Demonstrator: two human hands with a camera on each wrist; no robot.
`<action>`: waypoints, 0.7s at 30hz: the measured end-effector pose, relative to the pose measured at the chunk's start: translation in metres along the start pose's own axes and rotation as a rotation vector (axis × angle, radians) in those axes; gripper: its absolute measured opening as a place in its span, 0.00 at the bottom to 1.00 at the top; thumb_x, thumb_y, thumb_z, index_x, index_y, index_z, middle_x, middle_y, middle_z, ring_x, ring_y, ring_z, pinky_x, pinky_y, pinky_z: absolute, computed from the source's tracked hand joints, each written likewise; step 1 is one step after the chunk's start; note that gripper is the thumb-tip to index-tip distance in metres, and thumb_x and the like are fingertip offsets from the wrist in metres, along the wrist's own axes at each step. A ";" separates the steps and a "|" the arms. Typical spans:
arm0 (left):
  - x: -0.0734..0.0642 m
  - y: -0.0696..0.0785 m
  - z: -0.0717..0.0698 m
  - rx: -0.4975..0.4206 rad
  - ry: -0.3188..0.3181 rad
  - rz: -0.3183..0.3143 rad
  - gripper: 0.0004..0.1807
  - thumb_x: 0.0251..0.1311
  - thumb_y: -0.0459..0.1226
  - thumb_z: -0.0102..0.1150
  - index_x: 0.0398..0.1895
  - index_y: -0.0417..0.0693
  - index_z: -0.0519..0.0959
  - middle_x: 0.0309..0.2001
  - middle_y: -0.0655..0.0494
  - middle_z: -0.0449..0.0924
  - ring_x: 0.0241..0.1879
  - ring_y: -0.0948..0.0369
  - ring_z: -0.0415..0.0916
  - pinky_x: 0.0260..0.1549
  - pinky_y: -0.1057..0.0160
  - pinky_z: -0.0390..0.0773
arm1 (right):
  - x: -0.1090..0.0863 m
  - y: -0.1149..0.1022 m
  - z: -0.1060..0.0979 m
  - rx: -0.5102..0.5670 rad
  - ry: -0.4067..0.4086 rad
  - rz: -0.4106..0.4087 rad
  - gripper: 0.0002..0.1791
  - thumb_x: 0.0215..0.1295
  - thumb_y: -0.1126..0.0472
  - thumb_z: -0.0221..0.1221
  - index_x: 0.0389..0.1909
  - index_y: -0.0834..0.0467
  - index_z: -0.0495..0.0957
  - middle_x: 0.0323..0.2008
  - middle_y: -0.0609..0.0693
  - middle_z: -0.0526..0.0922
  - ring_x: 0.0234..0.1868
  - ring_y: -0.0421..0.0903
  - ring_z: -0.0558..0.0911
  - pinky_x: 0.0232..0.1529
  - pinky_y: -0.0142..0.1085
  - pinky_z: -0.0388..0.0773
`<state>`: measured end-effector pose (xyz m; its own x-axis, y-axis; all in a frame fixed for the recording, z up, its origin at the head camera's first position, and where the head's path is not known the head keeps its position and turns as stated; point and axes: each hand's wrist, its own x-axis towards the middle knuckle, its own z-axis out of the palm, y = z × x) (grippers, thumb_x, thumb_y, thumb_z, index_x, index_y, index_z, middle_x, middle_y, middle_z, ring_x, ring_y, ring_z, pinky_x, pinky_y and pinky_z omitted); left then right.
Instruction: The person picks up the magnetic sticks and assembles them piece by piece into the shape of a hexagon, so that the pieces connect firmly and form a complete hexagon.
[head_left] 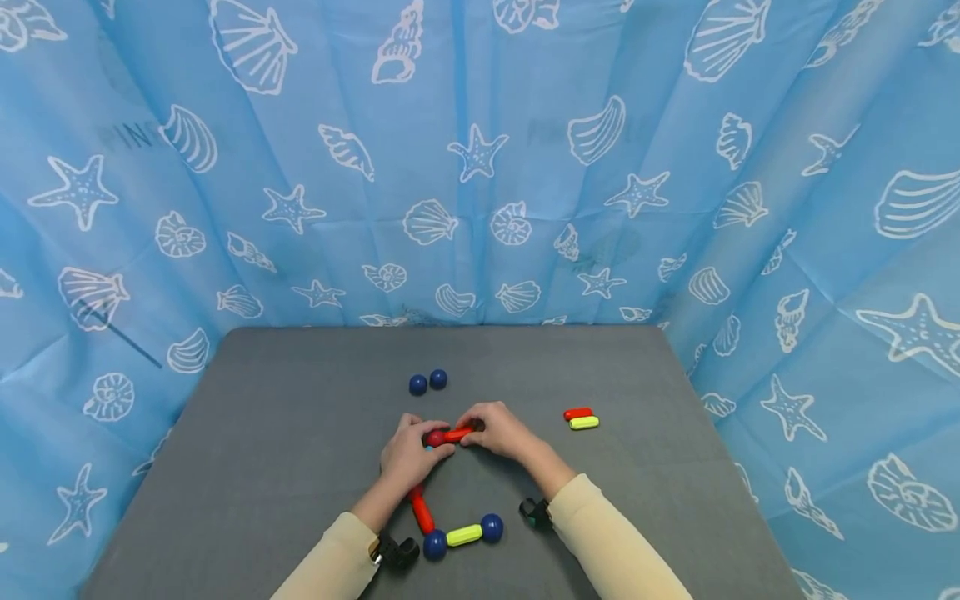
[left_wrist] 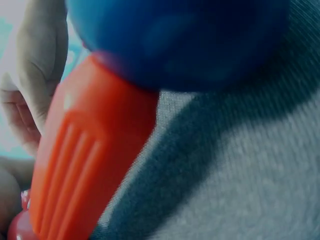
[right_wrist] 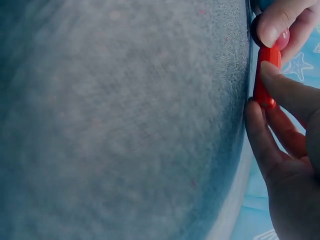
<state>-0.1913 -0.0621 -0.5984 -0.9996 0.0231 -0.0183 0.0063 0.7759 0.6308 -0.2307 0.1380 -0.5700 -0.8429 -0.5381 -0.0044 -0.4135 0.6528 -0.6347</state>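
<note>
Over a gray table (head_left: 660,500), I watch a person's left hand (head_left: 407,454) pinch a red ball (head_left: 436,438), thumb and fingers curled about it, while the right hand (head_left: 501,429) closes thumb and fingertips around the far end of a red rod (head_left: 459,434) that meets the ball. Below the left hand, a second red rod (head_left: 422,510) slants down to a blue ball (head_left: 435,545); its upper end is hidden from me. A yellow rod (head_left: 464,535) links that ball to another blue ball (head_left: 492,527). My left wrist view shows ribbed grooves along the second red rod. Farther back sit two loose blue balls (head_left: 417,384), side by side; at right, a spare red rod (head_left: 577,413) lies against a spare yellow rod (head_left: 584,422). A shell-print blue curtain (head_left: 480,208) hangs behind.
</note>
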 end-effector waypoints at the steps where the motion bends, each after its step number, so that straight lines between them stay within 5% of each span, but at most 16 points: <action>1: 0.001 0.000 0.000 -0.005 0.017 -0.003 0.22 0.51 0.54 0.75 0.51 0.68 0.85 0.47 0.54 0.70 0.33 0.58 0.70 0.29 0.61 0.65 | 0.001 -0.001 0.000 0.001 -0.001 0.006 0.11 0.61 0.59 0.71 0.45 0.54 0.87 0.41 0.48 0.87 0.39 0.41 0.81 0.44 0.35 0.78; 10: -0.001 -0.004 -0.007 -0.004 0.008 0.060 0.15 0.58 0.47 0.72 0.49 0.64 0.87 0.47 0.56 0.72 0.38 0.57 0.73 0.35 0.59 0.72 | 0.007 0.003 -0.001 0.105 -0.019 -0.017 0.12 0.64 0.56 0.69 0.47 0.54 0.87 0.42 0.46 0.88 0.42 0.40 0.83 0.48 0.37 0.80; 21: -0.001 -0.012 -0.011 -0.095 0.010 0.067 0.11 0.58 0.45 0.72 0.44 0.64 0.86 0.46 0.58 0.76 0.43 0.57 0.76 0.42 0.55 0.74 | 0.034 0.028 -0.014 0.259 0.160 0.040 0.17 0.65 0.60 0.67 0.54 0.60 0.83 0.49 0.52 0.87 0.49 0.47 0.85 0.54 0.44 0.79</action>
<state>-0.1910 -0.0782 -0.5974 -0.9973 0.0662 0.0333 0.0705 0.7099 0.7008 -0.2757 0.1451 -0.5772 -0.9086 -0.4108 0.0750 -0.2946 0.5032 -0.8124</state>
